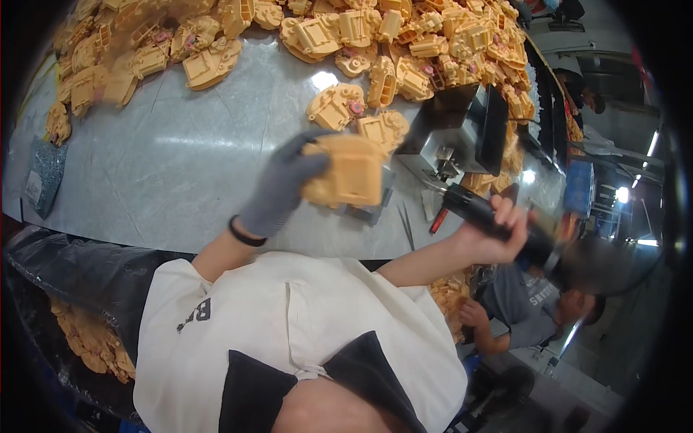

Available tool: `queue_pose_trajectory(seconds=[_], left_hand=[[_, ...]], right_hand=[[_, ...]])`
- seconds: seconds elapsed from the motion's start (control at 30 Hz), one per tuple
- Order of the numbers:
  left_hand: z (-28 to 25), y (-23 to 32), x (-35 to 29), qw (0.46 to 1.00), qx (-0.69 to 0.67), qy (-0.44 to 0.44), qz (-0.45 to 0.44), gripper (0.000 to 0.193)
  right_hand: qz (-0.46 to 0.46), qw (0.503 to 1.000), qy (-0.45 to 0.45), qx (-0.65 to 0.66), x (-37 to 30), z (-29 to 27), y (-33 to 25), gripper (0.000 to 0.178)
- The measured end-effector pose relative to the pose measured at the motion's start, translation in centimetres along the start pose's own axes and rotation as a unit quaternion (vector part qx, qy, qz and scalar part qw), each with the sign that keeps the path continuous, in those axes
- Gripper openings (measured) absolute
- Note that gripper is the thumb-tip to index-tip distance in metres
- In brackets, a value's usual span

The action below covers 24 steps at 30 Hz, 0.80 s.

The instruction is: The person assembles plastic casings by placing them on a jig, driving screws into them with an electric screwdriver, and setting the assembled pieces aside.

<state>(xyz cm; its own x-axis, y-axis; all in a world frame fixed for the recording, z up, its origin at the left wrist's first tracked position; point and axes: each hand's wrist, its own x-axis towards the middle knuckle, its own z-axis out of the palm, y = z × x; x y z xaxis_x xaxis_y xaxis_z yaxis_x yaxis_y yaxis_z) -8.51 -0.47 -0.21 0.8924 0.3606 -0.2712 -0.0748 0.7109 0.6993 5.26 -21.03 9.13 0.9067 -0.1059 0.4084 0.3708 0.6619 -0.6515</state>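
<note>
My left hand, in a grey glove, grips a yellow-orange plastic housing with a rectangular recess and holds it above the grey table. Bare and without a glove, my right hand is wrapped round a black electric screwdriver. The screwdriver's metal tip points toward a black and silver box-shaped device, probably a screw feeder. Part of a grey fixture shows under the held housing. Two similar housings, one of them with a pink part, lie just beyond my left hand.
Piles of yellow-orange housings cover the far side of the table. Tweezers and a red tool lie near its front edge. A bag of small grains rests at the left. Another person works at the right.
</note>
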Motion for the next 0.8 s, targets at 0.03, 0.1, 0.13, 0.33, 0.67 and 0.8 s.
queue_pose_trajectory(seconds=[0.03,0.1,0.13,0.33,0.67,0.8], left_hand=[[-2.9,1.5,-1.7,0.981,0.129,0.032,0.14,0.041],[-4.4,9.0,-3.6,0.843,-0.394,-0.291,0.221,0.026],[-3.9,11.4,-5.7,0.704,-0.539,-0.348,0.306,0.024],[-10.1,15.2,-5.6,0.547,-0.357,-0.669,0.354,0.035],[-1.5,-3.0,10.0,0.616,0.736,0.044,0.277,0.068],[-3.4,-0.6,7.4,0.797,0.501,0.028,0.337,0.065]], right_hand=[[-0.02,0.999,-0.012,0.029,0.5,-0.4,-2.0,0.027],[-0.057,0.998,0.009,-0.001,0.8,-1.8,-2.9,0.027],[-0.046,0.999,0.009,0.005,1.0,-2.0,-2.5,0.027],[0.058,0.99,0.117,-0.06,-1.0,-4.8,-0.7,0.029],[0.025,0.994,0.071,-0.079,-1.9,-3.8,-1.9,0.033],[-0.005,0.979,0.146,-0.145,-2.2,-7.4,-3.3,0.033]])
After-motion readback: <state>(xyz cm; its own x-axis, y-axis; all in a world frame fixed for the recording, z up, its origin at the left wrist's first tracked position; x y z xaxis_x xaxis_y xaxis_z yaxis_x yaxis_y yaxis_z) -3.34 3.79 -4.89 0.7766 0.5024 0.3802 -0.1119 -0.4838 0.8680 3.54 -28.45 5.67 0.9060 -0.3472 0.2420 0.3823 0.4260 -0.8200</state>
